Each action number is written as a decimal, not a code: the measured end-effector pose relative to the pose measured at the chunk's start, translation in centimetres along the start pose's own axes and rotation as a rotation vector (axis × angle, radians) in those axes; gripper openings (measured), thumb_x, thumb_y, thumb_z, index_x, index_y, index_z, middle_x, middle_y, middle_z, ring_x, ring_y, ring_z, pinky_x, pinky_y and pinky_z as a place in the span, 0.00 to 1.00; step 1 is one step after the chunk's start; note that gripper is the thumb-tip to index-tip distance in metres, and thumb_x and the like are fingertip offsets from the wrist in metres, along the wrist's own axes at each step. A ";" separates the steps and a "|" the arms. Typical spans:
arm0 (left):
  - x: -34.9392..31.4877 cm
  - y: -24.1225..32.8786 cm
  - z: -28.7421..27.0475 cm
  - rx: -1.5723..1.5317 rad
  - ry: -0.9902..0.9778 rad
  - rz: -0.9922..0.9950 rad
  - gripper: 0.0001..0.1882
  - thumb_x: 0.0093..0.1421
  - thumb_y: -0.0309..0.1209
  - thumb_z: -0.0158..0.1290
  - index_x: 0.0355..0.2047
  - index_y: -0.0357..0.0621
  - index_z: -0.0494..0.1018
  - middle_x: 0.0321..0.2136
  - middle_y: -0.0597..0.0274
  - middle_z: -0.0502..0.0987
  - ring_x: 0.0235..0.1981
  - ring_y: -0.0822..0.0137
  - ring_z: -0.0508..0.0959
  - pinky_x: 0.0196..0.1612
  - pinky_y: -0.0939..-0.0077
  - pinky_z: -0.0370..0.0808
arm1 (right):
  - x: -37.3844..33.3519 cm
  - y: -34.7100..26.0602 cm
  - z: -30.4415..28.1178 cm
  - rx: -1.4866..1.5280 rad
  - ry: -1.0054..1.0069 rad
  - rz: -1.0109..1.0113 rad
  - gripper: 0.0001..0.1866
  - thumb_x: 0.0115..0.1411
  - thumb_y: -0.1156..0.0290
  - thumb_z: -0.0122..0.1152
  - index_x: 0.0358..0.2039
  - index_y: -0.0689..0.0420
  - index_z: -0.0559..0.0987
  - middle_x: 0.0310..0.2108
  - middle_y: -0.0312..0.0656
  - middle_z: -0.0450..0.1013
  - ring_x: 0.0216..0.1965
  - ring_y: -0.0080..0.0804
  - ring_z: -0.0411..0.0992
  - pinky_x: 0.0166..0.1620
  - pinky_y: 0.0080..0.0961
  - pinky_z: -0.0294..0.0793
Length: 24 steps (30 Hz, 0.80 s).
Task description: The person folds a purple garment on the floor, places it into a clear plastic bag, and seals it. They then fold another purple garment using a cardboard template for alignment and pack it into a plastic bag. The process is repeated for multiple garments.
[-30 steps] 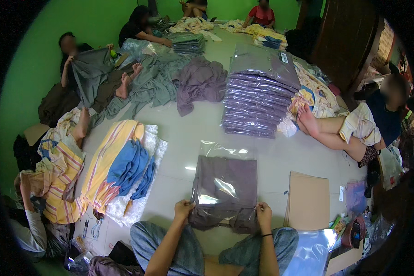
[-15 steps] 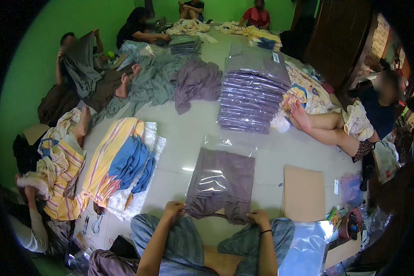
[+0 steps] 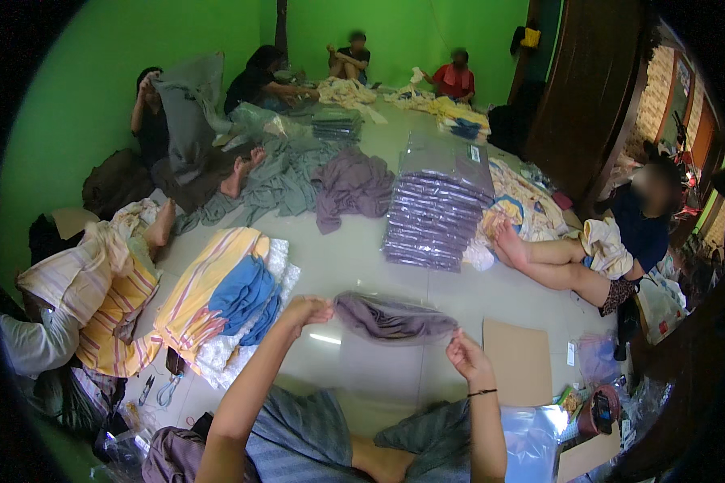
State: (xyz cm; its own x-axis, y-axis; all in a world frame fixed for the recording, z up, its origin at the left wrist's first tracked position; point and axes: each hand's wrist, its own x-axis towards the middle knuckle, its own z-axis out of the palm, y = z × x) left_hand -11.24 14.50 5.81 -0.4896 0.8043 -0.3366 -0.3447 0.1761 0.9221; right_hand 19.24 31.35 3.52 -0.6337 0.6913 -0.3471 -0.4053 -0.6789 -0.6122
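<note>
A folded purple-grey garment in a clear plastic bag [image 3: 395, 320] hangs above the floor in front of my crossed legs, its end tilted toward me. My left hand [image 3: 310, 311] pinches one corner of the bag's open end. At the opposite corner, my right hand [image 3: 469, 358] has its fingers closed on the edge. Past the bag, a tall stack of similar bagged garments [image 3: 433, 213] stands on the tiles. A loose heap of purple-grey cloth [image 3: 350, 189] lies left of that stack.
Folded yellow striped and blue cloths [image 3: 209, 282] lie at the left, with scissors [image 3: 167, 390] nearby. At my right are brown cardboard sheets [image 3: 517, 362] and clear plastic bags [image 3: 532, 443]. Several people sit around the room; one person's bare legs [image 3: 552, 266] stretch in from the right.
Both my hands have risen and moved away from me, lifting the bagged garment off the floor and tilting it. At the far left, a person has raised the grey cloth higher.
</note>
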 end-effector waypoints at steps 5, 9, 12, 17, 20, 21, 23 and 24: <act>-6.2 7.5 0.3 -0.130 -0.121 0.232 0.11 0.51 0.31 0.50 0.31 0.34 0.70 0.24 0.60 0.74 0.26 0.72 0.75 0.32 0.83 0.73 | -6.4 -3.4 5.1 0.112 -0.317 -0.178 0.10 0.55 0.70 0.50 0.36 0.59 0.67 0.23 0.31 0.66 0.22 0.16 0.65 0.28 0.13 0.65; -7.0 8.3 0.6 -0.230 -0.089 0.242 0.12 0.51 0.31 0.50 0.32 0.34 0.69 0.26 0.60 0.74 0.27 0.72 0.75 0.32 0.83 0.73 | -5.9 -3.6 6.4 0.137 -0.359 -0.191 0.10 0.56 0.70 0.48 0.37 0.59 0.66 0.24 0.30 0.66 0.23 0.15 0.64 0.27 0.13 0.64; -5.6 7.7 0.9 -0.224 -0.018 0.208 0.12 0.51 0.32 0.50 0.32 0.34 0.69 0.27 0.60 0.74 0.28 0.71 0.75 0.33 0.82 0.73 | -2.7 -2.9 6.8 0.138 -0.356 -0.147 0.09 0.57 0.70 0.46 0.37 0.59 0.66 0.25 0.30 0.66 0.22 0.15 0.64 0.26 0.13 0.63; -5.4 8.5 1.4 -0.230 0.012 0.312 0.12 0.52 0.32 0.50 0.32 0.35 0.69 0.26 0.62 0.73 0.27 0.72 0.74 0.34 0.81 0.72 | -1.0 -4.4 8.0 0.145 -0.342 -0.246 0.10 0.57 0.70 0.46 0.38 0.59 0.67 0.26 0.30 0.66 0.22 0.14 0.63 0.26 0.13 0.62; -6.7 8.6 1.7 -0.170 0.005 0.377 0.11 0.52 0.31 0.49 0.31 0.36 0.70 0.24 0.64 0.73 0.22 0.76 0.73 0.26 0.85 0.71 | -1.8 -5.8 7.8 -0.032 -0.348 -0.388 0.10 0.56 0.70 0.48 0.38 0.59 0.67 0.26 0.30 0.66 0.21 0.14 0.62 0.27 0.12 0.62; -7.2 8.0 1.6 -0.135 0.005 0.370 0.11 0.52 0.31 0.48 0.31 0.36 0.70 0.23 0.64 0.73 0.20 0.76 0.72 0.24 0.86 0.70 | -2.2 -5.9 7.2 -0.124 -0.307 -0.424 0.10 0.55 0.70 0.49 0.38 0.59 0.68 0.25 0.30 0.65 0.21 0.14 0.61 0.27 0.12 0.62; -8.0 5.7 1.2 -0.037 0.016 0.311 0.10 0.52 0.31 0.48 0.31 0.37 0.71 0.23 0.65 0.73 0.18 0.78 0.70 0.23 0.87 0.67 | -2.5 -4.9 5.0 -0.301 -0.221 -0.430 0.11 0.54 0.70 0.51 0.37 0.59 0.68 0.24 0.31 0.65 0.21 0.14 0.61 0.27 0.12 0.62; -8.3 3.8 0.8 0.024 0.016 0.274 0.09 0.52 0.31 0.49 0.30 0.39 0.71 0.23 0.65 0.74 0.17 0.79 0.68 0.23 0.87 0.65 | -3.0 -3.5 3.1 -0.386 -0.174 -0.398 0.11 0.53 0.70 0.52 0.37 0.59 0.69 0.24 0.31 0.66 0.21 0.14 0.61 0.27 0.12 0.62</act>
State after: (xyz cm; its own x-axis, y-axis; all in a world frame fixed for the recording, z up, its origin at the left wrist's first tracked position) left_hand -7.85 8.97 12.29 -0.5749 0.8146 -0.0767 -0.1788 -0.0336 0.9833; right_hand 20.50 30.93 8.94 -0.5934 0.8023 0.0648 -0.3858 -0.2129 -0.8977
